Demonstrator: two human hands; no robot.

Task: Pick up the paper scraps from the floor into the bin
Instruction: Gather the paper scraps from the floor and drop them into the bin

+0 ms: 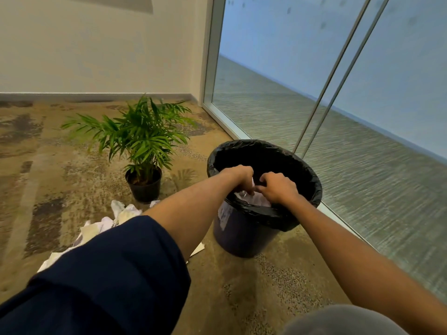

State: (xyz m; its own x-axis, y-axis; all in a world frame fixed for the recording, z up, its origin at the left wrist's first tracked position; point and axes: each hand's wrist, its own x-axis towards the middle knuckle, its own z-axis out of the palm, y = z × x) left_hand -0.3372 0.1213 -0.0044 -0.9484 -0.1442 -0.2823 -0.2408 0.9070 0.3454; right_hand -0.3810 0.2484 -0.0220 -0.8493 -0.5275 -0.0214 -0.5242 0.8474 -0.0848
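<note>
— Paper scraps (251,199): where are they seen, and how are they held?

— A white crumpled bunch is gripped over the mouth of the bin (244,235) by curled fingers (246,183) of the left hand (239,176); the right hand (278,187) is curled onto the same bunch from the other side. Both hands are placed just inside the rim.

— And the bin itself?

— A dark round bin is lined with a black bag (312,180) folded over the rim. A pale label (223,215) is stuck to its side; no writing on it can be read.

— What is found further out?

— More loose paper (108,221) is left on the patterned carpet (48,189), partly hidden by the dark blue sleeve (108,274). A potted palm (142,141) is stood just beside that paper, left of the bin. A frosted glass wall (362,165) is seen close behind the bin.
</note>
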